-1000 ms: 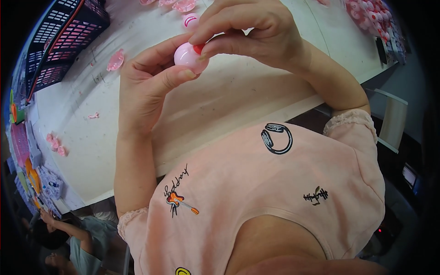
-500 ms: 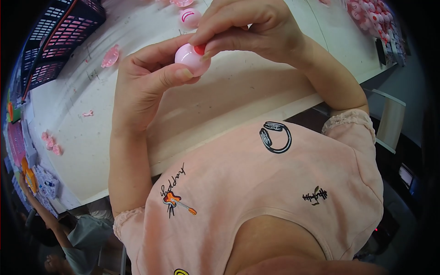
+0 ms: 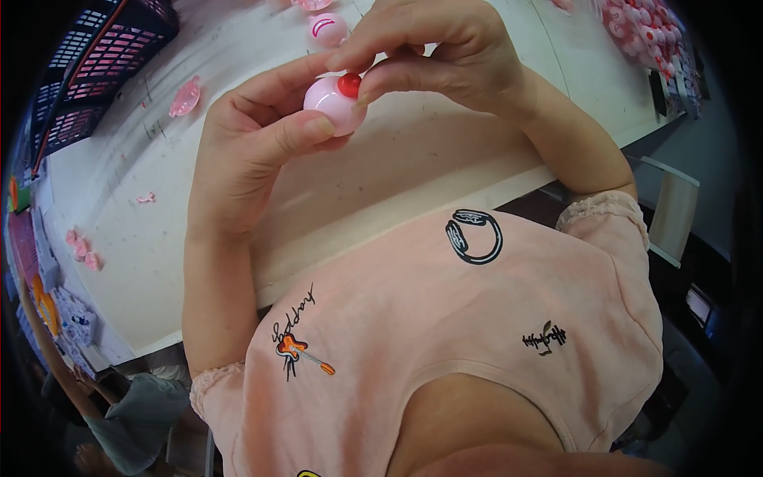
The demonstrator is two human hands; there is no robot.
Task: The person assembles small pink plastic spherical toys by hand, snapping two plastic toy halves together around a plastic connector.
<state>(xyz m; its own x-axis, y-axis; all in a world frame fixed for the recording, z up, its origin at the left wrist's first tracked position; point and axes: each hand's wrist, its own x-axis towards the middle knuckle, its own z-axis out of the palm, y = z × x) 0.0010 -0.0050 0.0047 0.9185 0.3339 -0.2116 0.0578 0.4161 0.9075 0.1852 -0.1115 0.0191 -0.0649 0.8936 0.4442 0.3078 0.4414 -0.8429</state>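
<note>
A glossy pink ball point(image 3: 327, 102) with a round red knob point(image 3: 350, 85) on its upper right side is held above the table. My left hand point(image 3: 254, 135) grips it, the thumb across its lower left and the fingers behind. My right hand point(image 3: 437, 56) is closed at the ball's upper right, its thumb tip against the ball beside the red knob and its forefinger tip above. Whether anything else is in the right fingers is hidden. Just beyond, another pink ball point(image 3: 326, 30) with a darker pink curved line lies on the table.
A dark blue slotted basket point(image 3: 95, 71) stands at the far left. A clear pink piece point(image 3: 186, 97) and small pink bows point(image 3: 83, 250) lie on the white table point(image 3: 135, 294). Several pink-and-red balls point(image 3: 648, 36) are heaped far right. Another person point(image 3: 139, 421) is at lower left.
My right fingertips have eased slightly off the red knob, so more of it shows. The pink ball stays in my left hand, and the view has shifted a little.
</note>
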